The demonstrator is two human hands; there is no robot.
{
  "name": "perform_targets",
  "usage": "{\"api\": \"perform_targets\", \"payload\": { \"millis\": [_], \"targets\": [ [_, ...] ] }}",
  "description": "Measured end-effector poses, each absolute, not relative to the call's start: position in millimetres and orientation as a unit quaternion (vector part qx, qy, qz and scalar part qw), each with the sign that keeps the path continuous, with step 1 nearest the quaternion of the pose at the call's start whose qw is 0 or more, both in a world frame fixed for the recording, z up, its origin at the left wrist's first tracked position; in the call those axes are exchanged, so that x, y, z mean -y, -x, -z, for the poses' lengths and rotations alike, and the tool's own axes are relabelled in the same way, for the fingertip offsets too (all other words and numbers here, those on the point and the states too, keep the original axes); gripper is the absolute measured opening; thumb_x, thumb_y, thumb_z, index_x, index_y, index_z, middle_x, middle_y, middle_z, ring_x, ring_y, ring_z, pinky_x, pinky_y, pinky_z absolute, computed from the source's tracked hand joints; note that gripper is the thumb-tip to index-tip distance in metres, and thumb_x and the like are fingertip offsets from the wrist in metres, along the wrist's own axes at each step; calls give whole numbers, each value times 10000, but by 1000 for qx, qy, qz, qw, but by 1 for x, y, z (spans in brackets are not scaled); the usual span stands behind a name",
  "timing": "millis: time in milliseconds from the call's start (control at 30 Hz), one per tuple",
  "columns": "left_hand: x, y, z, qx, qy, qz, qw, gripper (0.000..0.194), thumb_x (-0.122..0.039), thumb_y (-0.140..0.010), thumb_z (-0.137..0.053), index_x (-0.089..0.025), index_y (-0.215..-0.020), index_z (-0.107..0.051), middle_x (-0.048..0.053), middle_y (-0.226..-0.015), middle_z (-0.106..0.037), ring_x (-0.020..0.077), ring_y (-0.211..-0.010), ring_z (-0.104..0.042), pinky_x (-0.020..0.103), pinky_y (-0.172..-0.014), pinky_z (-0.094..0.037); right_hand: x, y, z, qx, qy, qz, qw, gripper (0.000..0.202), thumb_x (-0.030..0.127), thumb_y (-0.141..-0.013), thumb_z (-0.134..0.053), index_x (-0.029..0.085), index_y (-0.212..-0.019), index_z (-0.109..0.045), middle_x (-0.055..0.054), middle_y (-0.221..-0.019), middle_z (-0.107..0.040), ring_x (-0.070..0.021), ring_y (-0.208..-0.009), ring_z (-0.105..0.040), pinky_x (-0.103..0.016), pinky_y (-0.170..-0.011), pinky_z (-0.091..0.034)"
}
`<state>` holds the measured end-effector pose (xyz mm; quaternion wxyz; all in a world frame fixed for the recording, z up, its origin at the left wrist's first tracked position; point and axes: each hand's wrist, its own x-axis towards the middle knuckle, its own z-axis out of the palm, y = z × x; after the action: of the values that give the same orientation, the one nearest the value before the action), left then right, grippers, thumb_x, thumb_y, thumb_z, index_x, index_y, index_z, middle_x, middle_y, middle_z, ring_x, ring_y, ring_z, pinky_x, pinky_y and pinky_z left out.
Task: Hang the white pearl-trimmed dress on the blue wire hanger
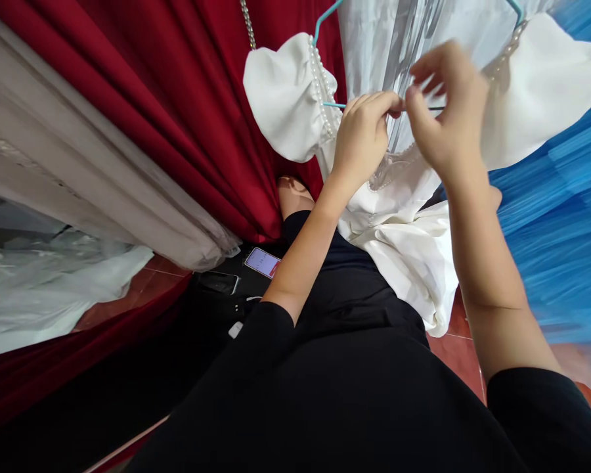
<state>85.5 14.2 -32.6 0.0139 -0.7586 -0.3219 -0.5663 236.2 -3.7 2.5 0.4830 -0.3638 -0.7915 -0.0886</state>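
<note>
A white dress with puffed sleeves and pearl trim hangs from a teal hanger and drapes down over my lap. My left hand is closed around the hanger's thin lower bar, between the two sleeves. Just to its right, my right hand is raised with its fingers curled and apart, blurred by motion, in front of the bar. No object shows between its thumb and fingers. The left puffed sleeve is beside my left hand, and the right sleeve spreads beyond my right hand.
Red fabric and pale beige fabric hang at the left, blue tulle at the right. A lit phone, a dark phone and a small white case lie on a black surface. Red tiles show below.
</note>
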Motion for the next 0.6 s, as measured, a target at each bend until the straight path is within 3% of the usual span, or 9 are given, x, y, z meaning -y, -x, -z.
{"api": "perform_targets", "payload": {
  "millis": [67,167,200,267,300,367,467,600],
  "targets": [
    [-15,-86,30,314,769,557,8,437,102,-731,-435,-283,-814,-625,-33,-823,-683,236,-843,-646,397,-826,-507,-6,-239,19,792,388,120,456,144,186,-998,-448,198,-1086,-562,-20,-915,-617,-181,-831,-559,-380,-861,-419],
    [-22,-75,24,314,743,590,40,486,108,-757,-440,-302,-923,-642,-30,-945,-674,198,-983,-645,331,-898,-545,-15,-244,36,779,405,144,455,134,223,-1025,-415,241,-1038,-546,-31,-871,-593,-216,-879,-525,-422,-911,-359],
    [-27,-68,23,318,714,618,87,508,112,-748,-455,-304,-970,-646,-23,-1031,-655,190,-1088,-606,312,-989,-515,-15,-244,38,777,408,149,456,131,220,-1022,-415,260,-1025,-539,-28,-863,-582,-219,-887,-515,-418,-917,-356],
    [-39,-49,22,333,623,679,203,564,136,-705,-481,-275,-1050,-653,-10,-1203,-584,192,-1302,-443,335,-1198,-322,-10,-242,37,770,419,158,455,143,216,-1015,-409,291,-1020,-530,-23,-866,-571,-221,-889,-503,-410,-931,-357],
    [-44,-38,23,332,583,699,246,599,157,-676,-478,-249,-1082,-649,0,-1243,-554,195,-1340,-388,363,-1230,-262,-7,-241,36,768,424,163,451,150,219,-1011,-404,300,-1022,-530,-21,-873,-570,-221,-888,-500,-407,-934,-361],
    [-54,-17,24,305,568,717,264,614,174,-679,-464,-229,-1113,-627,9,-1195,-567,185,-1262,-457,371,-1173,-365,0,-237,34,767,433,172,441,167,224,-1002,-391,302,-1021,-538,-17,-864,-569,-222,-868,-496,-405,-922,-376],
    [-64,9,22,285,633,701,164,492,99,-808,-464,-300,-1054,-613,-17,-1018,-647,181,-1012,-615,323,-939,-549,6,-236,32,763,435,180,443,177,199,-978,-395,283,-1013,-547,-6,-861,-579,-222,-857,-498,-412,-913,-384],
    [-89,45,13,335,620,692,153,392,112,-855,-395,-215,-969,-579,-17,-946,-649,136,-950,-646,248,-918,-548,9,-240,28,766,457,152,426,179,267,-1017,-378,327,-1032,-546,-5,-931,-609,-230,-921,-500,-413,-982,-360]
  ]
}}
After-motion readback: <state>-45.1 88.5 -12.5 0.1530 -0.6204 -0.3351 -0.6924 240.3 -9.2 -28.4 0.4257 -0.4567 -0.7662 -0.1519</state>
